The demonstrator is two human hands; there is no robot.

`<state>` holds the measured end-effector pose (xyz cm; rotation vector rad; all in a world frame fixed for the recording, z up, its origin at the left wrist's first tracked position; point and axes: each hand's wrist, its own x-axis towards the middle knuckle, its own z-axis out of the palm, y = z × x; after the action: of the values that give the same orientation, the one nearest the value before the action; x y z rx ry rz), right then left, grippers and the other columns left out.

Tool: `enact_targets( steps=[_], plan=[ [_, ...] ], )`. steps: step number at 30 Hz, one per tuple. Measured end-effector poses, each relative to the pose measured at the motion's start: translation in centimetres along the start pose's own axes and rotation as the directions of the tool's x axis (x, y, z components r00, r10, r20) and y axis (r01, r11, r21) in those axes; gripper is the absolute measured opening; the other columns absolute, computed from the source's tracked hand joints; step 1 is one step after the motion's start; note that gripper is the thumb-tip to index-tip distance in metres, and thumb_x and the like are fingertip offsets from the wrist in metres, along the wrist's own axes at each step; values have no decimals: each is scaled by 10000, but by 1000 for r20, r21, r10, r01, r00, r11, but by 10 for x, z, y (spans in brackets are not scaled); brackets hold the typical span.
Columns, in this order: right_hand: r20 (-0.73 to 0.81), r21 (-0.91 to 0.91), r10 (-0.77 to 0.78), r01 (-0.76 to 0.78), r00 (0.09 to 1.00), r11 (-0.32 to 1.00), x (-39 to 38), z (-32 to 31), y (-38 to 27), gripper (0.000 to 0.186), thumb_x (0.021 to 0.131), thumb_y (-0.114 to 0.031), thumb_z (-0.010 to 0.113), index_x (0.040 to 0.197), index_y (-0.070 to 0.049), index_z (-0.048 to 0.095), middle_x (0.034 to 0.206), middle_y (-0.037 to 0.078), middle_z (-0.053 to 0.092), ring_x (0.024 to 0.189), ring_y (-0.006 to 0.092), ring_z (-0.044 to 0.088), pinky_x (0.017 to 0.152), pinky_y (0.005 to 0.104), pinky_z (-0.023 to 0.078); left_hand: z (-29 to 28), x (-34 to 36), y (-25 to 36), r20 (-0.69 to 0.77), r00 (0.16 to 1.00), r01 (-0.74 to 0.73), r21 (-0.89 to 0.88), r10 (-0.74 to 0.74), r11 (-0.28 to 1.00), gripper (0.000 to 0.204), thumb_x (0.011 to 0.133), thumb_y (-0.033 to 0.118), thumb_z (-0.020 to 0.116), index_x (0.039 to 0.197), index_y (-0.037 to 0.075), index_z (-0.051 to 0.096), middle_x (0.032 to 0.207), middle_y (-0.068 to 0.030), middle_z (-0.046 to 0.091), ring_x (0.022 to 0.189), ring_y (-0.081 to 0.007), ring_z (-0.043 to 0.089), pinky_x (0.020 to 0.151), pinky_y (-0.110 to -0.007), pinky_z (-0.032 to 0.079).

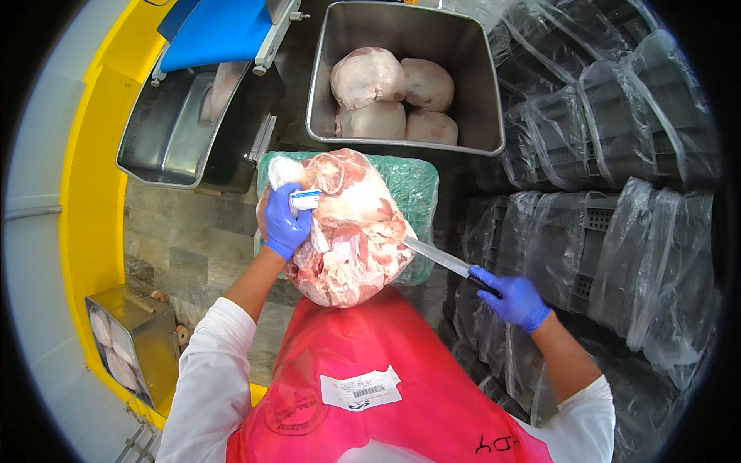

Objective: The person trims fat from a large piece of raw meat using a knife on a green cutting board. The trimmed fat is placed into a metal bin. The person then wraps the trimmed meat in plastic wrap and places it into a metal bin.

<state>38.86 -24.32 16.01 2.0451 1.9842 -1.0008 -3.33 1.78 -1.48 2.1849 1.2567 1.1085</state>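
Note:
A large piece of raw pink and white meat [359, 208], partly in clear plastic wrapping, rests on a green plastic-covered stack [421, 189] in front of me. My left hand [287, 220], in a blue glove, is closed at the meat's left side on gathered plastic wrapping. A small white and blue label [306, 200] shows at its fingers, and a whitish wad of plastic [285, 171] lies just beyond. My right hand [511, 298], also gloved in blue, is wrapped round the dark handle of a knife [440, 257]. The blade points left, its tip at the meat's right edge.
Beyond the meat stands a deep metal bin [405, 145] with several pale meat pieces. Left of it is another metal bin [174, 143] under a blue conveyor belt [220, 35]. A metal tub [143, 336] with meat stands lower left. Plastic-draped dark crates [594, 255] are stacked at right.

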Motion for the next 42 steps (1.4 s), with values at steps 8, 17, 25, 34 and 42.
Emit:
enact_targets(
  steps=[8, 17, 25, 34, 42],
  plan=[
    [230, -465, -61, 165, 971, 870, 69, -165, -150, 407, 874, -257, 710, 1278, -219, 729, 955, 183, 754, 924, 388, 731, 825, 508, 596, 2, -10, -15, -30, 999, 19, -41, -20, 999, 401, 787, 159, 782, 1149, 62, 642, 1064, -227, 663, 1020, -460, 630, 893, -511, 518],
    [356, -705, 98, 199, 929, 681, 208, -184, -275, 319, 739, -266, 837, 1009, -96, 820, 1022, 151, 786, 969, 351, 754, 839, 447, 612, -2, -6, -11, -38, 999, -1, -45, -1, 999, 416, 782, 204, 795, 1143, 72, 635, 1075, -236, 648, 1025, -472, 614, 903, -531, 502],
    [102, -677, 23, 52, 994, 734, 115, -168, -255, 199, 856, -274, 730, 914, -98, 800, 954, 156, 776, 901, 375, 747, 827, 486, 608, 1, -10, -12, -50, 999, 15, -8, -15, 1000, 423, 780, 196, 792, 1156, 77, 639, 1073, -236, 647, 1033, -473, 608, 915, -540, 494],
    [-326, 222, 281, -216, 903, 951, -40, 97, -82, 503, 997, -345, 664, 1491, -299, 581, 889, 230, 732, 770, 425, 721, 710, 519, 585, 14, -20, -10, -128, 990, 44, -81, -54, 996, 446, 773, 126, 769, 1190, 52, 627, 1064, -215, 666, 963, -435, 652, 882, -498, 536],
    [-633, 608, 349, 164, 691, 777, 33, 280, -71, 590, 986, -213, 704, 1547, -225, 522, 1147, 174, 746, 962, 349, 755, 816, 419, 601, -3, -12, 4, -70, 997, 32, 70, -27, 997, 300, 916, 57, 665, 1204, -3, 607, 1096, -180, 691, 1011, -323, 708, 886, -413, 559]
  ],
)
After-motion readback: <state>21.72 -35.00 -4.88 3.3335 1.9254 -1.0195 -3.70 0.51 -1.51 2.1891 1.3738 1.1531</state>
